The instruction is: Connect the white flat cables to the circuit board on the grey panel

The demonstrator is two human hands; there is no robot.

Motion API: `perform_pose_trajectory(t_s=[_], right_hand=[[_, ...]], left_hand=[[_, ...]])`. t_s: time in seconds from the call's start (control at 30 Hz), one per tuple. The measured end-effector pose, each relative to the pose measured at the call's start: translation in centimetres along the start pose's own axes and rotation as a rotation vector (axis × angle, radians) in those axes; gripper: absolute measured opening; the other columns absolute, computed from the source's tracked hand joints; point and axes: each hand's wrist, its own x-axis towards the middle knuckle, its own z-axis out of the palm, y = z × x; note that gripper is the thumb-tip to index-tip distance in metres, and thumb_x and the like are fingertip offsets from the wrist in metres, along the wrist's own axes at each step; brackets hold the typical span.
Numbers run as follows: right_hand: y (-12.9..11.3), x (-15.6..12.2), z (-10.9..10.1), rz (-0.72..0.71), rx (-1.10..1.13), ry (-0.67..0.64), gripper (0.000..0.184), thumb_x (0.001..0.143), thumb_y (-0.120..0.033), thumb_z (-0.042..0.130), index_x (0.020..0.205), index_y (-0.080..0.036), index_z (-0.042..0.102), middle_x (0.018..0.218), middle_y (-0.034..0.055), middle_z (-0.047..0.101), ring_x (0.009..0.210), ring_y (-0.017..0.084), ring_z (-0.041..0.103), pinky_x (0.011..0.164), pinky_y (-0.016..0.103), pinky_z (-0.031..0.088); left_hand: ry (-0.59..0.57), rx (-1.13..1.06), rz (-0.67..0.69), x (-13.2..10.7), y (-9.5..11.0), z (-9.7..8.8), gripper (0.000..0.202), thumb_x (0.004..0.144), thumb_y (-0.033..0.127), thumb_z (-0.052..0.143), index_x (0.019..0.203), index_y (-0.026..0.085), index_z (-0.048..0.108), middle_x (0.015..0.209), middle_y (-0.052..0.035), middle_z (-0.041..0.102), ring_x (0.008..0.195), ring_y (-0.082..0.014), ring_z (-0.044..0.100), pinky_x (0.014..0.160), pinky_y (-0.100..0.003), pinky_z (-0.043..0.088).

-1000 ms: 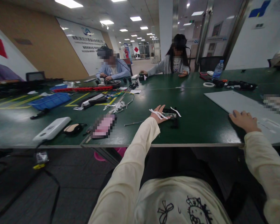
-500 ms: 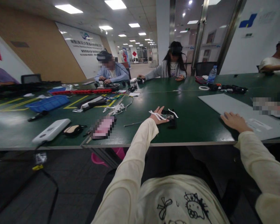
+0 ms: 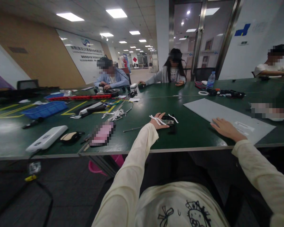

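My left hand point(image 3: 158, 122) rests on the table, thumb and fingers spread at the left side of a small black device point(image 3: 172, 122) with a silvery part on it. One white strip point(image 3: 156, 119) lies across this hand, and another white strip point(image 3: 173, 118) sits by the device's far edge. A thin metal rod point(image 3: 132, 129) lies left of the hand. My right hand point(image 3: 227, 129) is flat, fingers extended, on a large grey board point(image 3: 208, 110) that bears a pale label point(image 3: 244, 126).
A pink phone-like item point(image 3: 102, 134), a computer mouse point(image 3: 71, 137) and a white power-bank-like box point(image 3: 47, 138) lie to the left. Farther off are a blue tray point(image 3: 44, 110), tangled white strips point(image 3: 115, 114) and a water bottle point(image 3: 211, 80). Other people sit around the green table.
The grey board has slid left across the table, my right hand moving with it. My left hand stays beside the black device. The view has shifted slightly.
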Motion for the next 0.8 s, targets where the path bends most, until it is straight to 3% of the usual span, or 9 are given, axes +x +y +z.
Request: perform_pose_trajectory(t_s=[0.27, 0.47, 0.63, 0.8], right_hand=[[-3.8, 0.5, -0.8, -0.111, 0.058, -0.035, 0.074, 0.094, -0.063, 0.021, 0.146, -0.015, 0.042, 0.15, 0.0151, 0.038, 0.136, 0.032, 0.037, 0.111, 0.046, 0.032], [-5.1, 1.5, -1.0, -0.171, 0.115, -0.041, 0.076, 0.093, -0.065, 0.023, 0.147, -0.015, 0.041, 0.152, 0.0137, 0.035, 0.139, 0.032, 0.033, 0.113, 0.048, 0.03], [-5.6, 1.8, -1.4, -0.182, 0.118, -0.047, 0.076, 0.093, -0.066, 0.024, 0.147, -0.016, 0.04, 0.152, 0.0131, 0.034, 0.14, 0.033, 0.031, 0.113, 0.048, 0.03], [-6.8, 1.4, -2.6, -0.245, 0.152, -0.053, 0.073, 0.094, -0.064, 0.023, 0.148, -0.019, 0.039, 0.153, 0.0094, 0.033, 0.141, 0.031, 0.03, 0.114, 0.047, 0.029]], left_hand=[[0.0, 0.011, -0.008, -0.4, 0.5, -0.2, 0.109, 0.059, 0.073, 0.071, 0.148, 0.026, 0.03, 0.155, -0.0158, 0.03, 0.143, -0.0409, 0.024, 0.113, -0.058, 0.023], [0.014, -0.022, -0.004, -0.2, 0.6, -0.2, 0.109, 0.057, 0.065, 0.077, 0.145, 0.019, 0.033, 0.148, -0.021, 0.033, 0.137, -0.039, 0.036, 0.11, -0.052, 0.033], [0.076, -0.04, 0.035, -0.4, 0.6, -0.8, 0.098, 0.055, 0.059, 0.082, 0.136, 0.019, 0.043, 0.141, -0.0166, 0.039, 0.13, -0.0346, 0.044, 0.109, -0.049, 0.037], [0.151, -0.049, 0.09, -0.2, 0.7, -2.6, 0.093, 0.057, 0.057, 0.081, 0.132, 0.017, 0.044, 0.135, -0.0157, 0.044, 0.129, -0.0333, 0.042, 0.109, -0.049, 0.036]])
